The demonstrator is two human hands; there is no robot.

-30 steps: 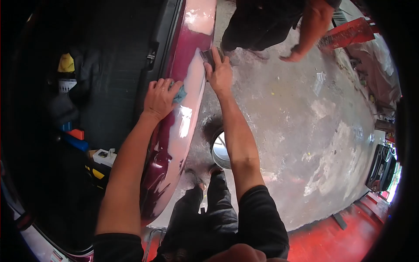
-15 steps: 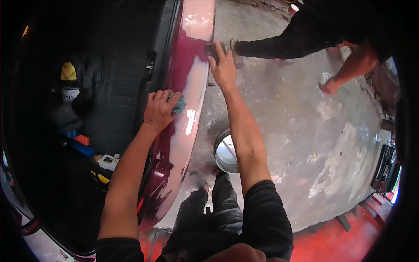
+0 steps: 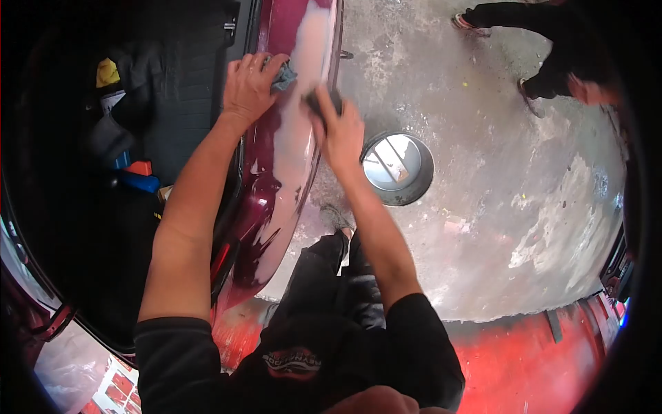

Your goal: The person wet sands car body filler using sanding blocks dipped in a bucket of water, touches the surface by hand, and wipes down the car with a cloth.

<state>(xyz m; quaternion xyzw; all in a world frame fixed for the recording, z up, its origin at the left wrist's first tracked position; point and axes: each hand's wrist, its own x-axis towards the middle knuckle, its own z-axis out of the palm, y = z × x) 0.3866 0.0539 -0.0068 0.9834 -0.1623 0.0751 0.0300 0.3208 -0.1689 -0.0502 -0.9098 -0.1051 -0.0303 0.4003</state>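
Observation:
A maroon car bumper [image 3: 258, 148] with pale pinkish, wet-looking patches [image 3: 293, 148] runs down the middle of the head view. My left hand [image 3: 249, 86] rests at its inner edge, fingers closed on a crumpled blue-green cloth [image 3: 283, 76]. Slightly nearer me, my right hand [image 3: 339, 131] grips a dark, flat sanding block [image 3: 321, 103] over the pale patch; its fingertips are smeared by motion. Whether the block's underside touches the surface is hidden.
A round bucket [image 3: 422, 181] holding reflective liquid stands on the concrete floor [image 3: 476, 207], right of my forearm. Another person's legs [image 3: 514, 17] and hand [image 3: 592, 91] are at upper right. Left lies the open car trunk [image 3: 196, 90] with blue and red items [image 3: 140, 168].
My right hand has come back along the bumper with the block, from its far outer edge to the pale patch. My view has shifted, and the other person's legs have changed position.

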